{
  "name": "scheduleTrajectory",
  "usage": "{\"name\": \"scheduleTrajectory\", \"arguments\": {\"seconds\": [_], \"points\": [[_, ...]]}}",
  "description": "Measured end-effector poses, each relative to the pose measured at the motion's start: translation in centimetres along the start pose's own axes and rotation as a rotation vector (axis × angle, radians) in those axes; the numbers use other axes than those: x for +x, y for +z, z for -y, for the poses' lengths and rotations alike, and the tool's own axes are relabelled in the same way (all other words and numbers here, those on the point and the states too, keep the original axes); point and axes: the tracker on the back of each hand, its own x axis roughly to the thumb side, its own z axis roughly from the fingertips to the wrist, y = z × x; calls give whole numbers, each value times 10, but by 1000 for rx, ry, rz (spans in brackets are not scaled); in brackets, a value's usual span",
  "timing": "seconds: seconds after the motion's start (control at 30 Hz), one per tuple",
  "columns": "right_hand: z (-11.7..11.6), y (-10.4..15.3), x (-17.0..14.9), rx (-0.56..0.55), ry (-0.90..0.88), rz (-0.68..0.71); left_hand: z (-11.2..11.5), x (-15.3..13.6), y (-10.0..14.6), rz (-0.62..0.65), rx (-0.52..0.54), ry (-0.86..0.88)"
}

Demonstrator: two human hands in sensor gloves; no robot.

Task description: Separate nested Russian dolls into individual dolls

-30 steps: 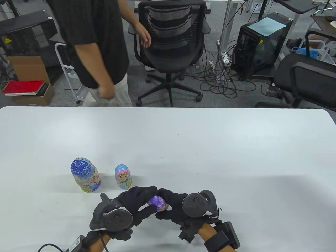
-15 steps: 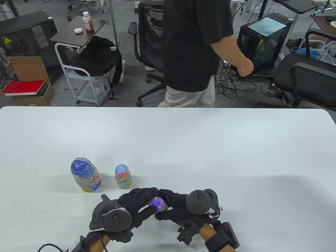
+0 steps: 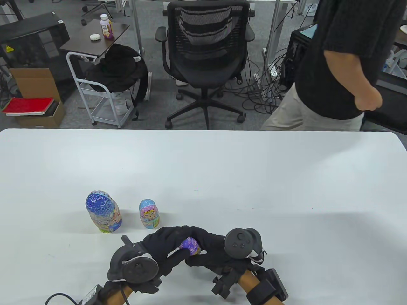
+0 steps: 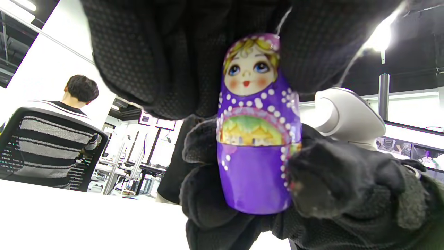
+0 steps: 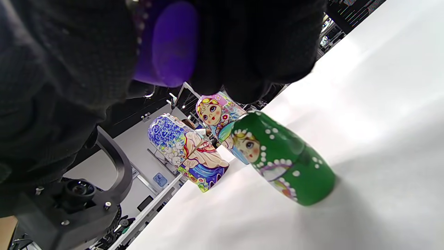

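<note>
A small purple doll (image 3: 190, 245) is held just above the table's near edge by both gloved hands. My left hand (image 3: 168, 246) grips its head end and my right hand (image 3: 206, 247) grips its lower half. In the left wrist view the purple doll (image 4: 256, 128) is whole, its two halves joined at the waist seam. A large blue doll (image 3: 103, 212) and a smaller light-blue doll (image 3: 149, 214) stand on the table to the left. A green doll (image 5: 284, 163) stands on the table under my hands. It shows only in the right wrist view.
The white table (image 3: 254, 178) stretches far and right of the dolls. A person in a black shirt (image 3: 337, 63) stands behind its far right edge. An office chair (image 3: 206, 50) stands behind the middle.
My hands have kept their grip on the purple doll and shifted slightly left. The person behind the table has walked from left to right.
</note>
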Motion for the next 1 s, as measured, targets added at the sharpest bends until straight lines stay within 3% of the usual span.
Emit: {"name": "scheduleTrajectory", "arguments": {"seconds": [0.23, 0.43, 0.67, 0.8, 1.0], "points": [[1, 0, -1, 6, -11, -4, -1, -1, 0, -5, 11, 6], [11, 1, -3, 27, 56, -3, -15, -6, -3, -33, 35, -20], [35, 6, -14, -73, 47, -37, -28, -21, -25, -147, -9, -106], [43, 7, -21, -110, 48, -69, -17, -27, -42, -206, -91, -177], [53, 10, -28, -148, 62, -100, 19, -34, -65, -254, -246, -320]]}}
